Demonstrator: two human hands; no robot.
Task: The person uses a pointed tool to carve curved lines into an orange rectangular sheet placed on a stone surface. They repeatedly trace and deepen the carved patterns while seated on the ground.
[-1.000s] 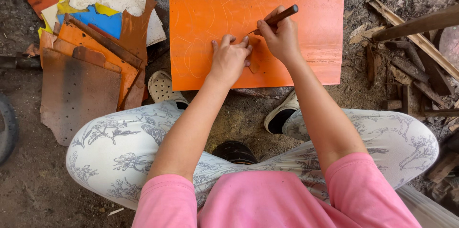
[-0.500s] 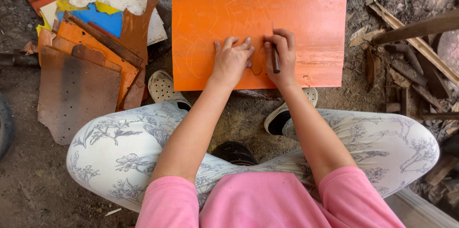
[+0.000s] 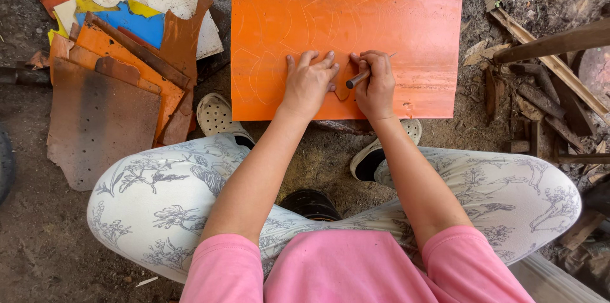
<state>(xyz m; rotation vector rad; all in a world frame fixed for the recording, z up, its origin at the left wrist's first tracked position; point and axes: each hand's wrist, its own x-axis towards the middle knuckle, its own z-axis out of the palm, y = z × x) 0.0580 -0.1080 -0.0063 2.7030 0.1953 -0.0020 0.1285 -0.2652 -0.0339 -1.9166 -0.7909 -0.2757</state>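
An orange sheet (image 3: 406,30) lies flat on the ground before me, scored with faint curved outlines. My left hand (image 3: 308,84) presses flat on a small orange cut-out shape (image 3: 341,85) laid on the sheet, fingers spread. Just to its right, my right hand (image 3: 376,84) grips a thin brown marking tool (image 3: 358,79), its tip against the edge of the shape. The tool lies nearly level, pointing left.
A heap of orange, blue, yellow and white sheet scraps (image 3: 127,42) lies at the left, with a brown perforated piece (image 3: 95,125). Wood sticks and offcuts (image 3: 540,80) clutter the right. A dark round container (image 3: 311,204) sits between my legs, next to my light shoes (image 3: 216,115).
My right hand has swung the tool from pointing up-right, over the sheet's top, down to nearly level by the shape. My left hand stays pressed on the shape.
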